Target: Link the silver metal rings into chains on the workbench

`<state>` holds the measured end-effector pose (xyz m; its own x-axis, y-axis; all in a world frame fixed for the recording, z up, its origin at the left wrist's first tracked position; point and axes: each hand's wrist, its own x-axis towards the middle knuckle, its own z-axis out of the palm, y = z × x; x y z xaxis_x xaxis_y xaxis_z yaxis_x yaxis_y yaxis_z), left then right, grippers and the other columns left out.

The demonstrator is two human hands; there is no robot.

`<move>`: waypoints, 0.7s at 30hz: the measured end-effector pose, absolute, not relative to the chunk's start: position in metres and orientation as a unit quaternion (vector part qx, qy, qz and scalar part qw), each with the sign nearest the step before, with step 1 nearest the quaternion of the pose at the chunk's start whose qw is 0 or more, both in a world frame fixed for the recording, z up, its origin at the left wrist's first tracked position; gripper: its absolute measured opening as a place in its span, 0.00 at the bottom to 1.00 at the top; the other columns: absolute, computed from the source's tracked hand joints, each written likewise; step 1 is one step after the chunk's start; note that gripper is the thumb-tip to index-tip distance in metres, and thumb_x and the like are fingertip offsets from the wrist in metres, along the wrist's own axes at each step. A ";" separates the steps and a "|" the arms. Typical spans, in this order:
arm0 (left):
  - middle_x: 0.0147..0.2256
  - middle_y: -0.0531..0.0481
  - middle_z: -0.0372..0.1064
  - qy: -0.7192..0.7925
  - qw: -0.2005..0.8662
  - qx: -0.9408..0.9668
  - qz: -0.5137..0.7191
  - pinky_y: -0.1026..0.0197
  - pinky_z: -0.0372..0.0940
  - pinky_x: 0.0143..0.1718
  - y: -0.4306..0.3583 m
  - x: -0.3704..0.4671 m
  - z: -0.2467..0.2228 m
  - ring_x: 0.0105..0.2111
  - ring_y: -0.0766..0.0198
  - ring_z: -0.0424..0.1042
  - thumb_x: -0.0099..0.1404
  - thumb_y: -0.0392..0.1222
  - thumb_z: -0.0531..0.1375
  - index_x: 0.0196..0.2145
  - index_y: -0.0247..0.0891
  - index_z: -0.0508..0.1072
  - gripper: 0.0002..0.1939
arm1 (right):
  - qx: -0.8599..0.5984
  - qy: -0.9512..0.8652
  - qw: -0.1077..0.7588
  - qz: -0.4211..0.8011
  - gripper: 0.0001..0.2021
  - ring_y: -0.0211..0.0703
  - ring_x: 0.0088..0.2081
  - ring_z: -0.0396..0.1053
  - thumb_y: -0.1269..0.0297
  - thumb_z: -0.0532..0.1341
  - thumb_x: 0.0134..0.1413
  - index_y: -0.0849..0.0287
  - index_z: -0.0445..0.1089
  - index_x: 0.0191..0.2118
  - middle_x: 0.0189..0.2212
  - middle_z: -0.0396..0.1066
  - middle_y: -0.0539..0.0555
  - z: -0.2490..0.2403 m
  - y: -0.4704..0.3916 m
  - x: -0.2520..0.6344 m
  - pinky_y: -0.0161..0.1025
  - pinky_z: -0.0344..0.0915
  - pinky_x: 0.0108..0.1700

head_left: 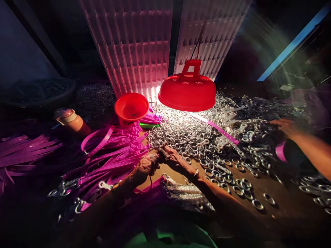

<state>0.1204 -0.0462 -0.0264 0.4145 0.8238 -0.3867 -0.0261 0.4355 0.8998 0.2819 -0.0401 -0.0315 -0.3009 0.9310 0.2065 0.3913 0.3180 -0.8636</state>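
Note:
My left hand (pixel 147 169) is closed, with its fingertips meeting those of my right hand (pixel 172 159) in the middle of the table. Both hands pinch at the same spot; whatever lies between them is hidden. A thin dark strip hangs just below my left fingers. Wrappings cover some fingertips, and a bangle circles my right wrist. Beside my left hand spreads a bundle of magenta straps (pixel 113 155), several with metal rings or hooks at their ends. A heap of metal rings (pixel 178 132) lies just past my right hand. Silvery metal pieces (pixel 186 193) lie in rows below my right wrist.
A red lamp shade (pixel 187 90) hangs low over the heap. Left of it stands a red bowl (pixel 131 107); farther left is an orange bottle (pixel 73 122). One magenta strap (pixel 223 132) crosses the rings. Another person's hand (pixel 286 128) reaches in from the right.

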 end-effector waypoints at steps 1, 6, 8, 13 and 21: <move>0.16 0.57 0.56 0.457 0.729 0.416 0.296 0.69 0.40 0.15 -0.048 0.119 -0.017 0.13 0.77 0.49 0.45 0.49 0.63 0.27 0.32 0.67 0.18 | -0.440 -0.742 0.357 0.358 0.09 0.36 0.27 0.59 0.62 0.51 0.58 0.59 0.63 0.30 0.25 0.63 0.51 -0.025 -0.043 0.283 0.35 0.60 0.32; 0.12 0.61 0.47 0.438 0.764 0.418 0.223 0.67 0.35 0.16 -0.065 0.105 0.028 0.12 0.78 0.41 0.44 0.53 0.66 0.21 0.35 0.62 0.21 | -0.424 -0.790 0.268 0.352 0.12 0.31 0.20 0.55 0.65 0.56 0.56 0.62 0.62 0.45 0.21 0.63 0.46 0.004 -0.089 0.289 0.30 0.50 0.23; 0.12 0.60 0.46 0.436 0.757 0.460 0.159 0.66 0.35 0.15 -0.076 0.098 0.035 0.13 0.77 0.42 0.48 0.54 0.64 0.18 0.36 0.60 0.21 | -0.442 -0.798 0.234 0.336 0.12 0.33 0.21 0.56 0.65 0.58 0.55 0.60 0.61 0.45 0.22 0.65 0.48 0.010 -0.117 0.289 0.32 0.49 0.24; 0.15 0.58 0.47 0.419 0.746 0.514 0.063 0.65 0.37 0.16 -0.110 0.084 0.031 0.15 0.75 0.45 0.58 0.57 0.59 0.19 0.35 0.61 0.23 | -0.486 -0.782 0.239 0.308 0.08 0.37 0.22 0.56 0.66 0.58 0.53 0.57 0.64 0.40 0.24 0.66 0.52 0.009 -0.174 0.285 0.36 0.48 0.26; 0.18 0.56 0.52 0.347 0.847 0.382 0.129 0.68 0.44 0.18 -0.154 0.083 0.008 0.18 0.75 0.50 0.58 0.58 0.60 0.22 0.32 0.63 0.24 | -0.513 -0.642 0.274 0.499 0.08 0.33 0.19 0.50 0.61 0.61 0.50 0.56 0.63 0.35 0.18 0.62 0.45 -0.004 -0.192 0.271 0.34 0.43 0.22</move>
<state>0.0825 -0.1536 0.0082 0.7260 0.4836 -0.4889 0.0457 0.6755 0.7359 0.2713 -0.1918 -0.0041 -0.3232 0.9326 -0.1605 0.3860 -0.0249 -0.9222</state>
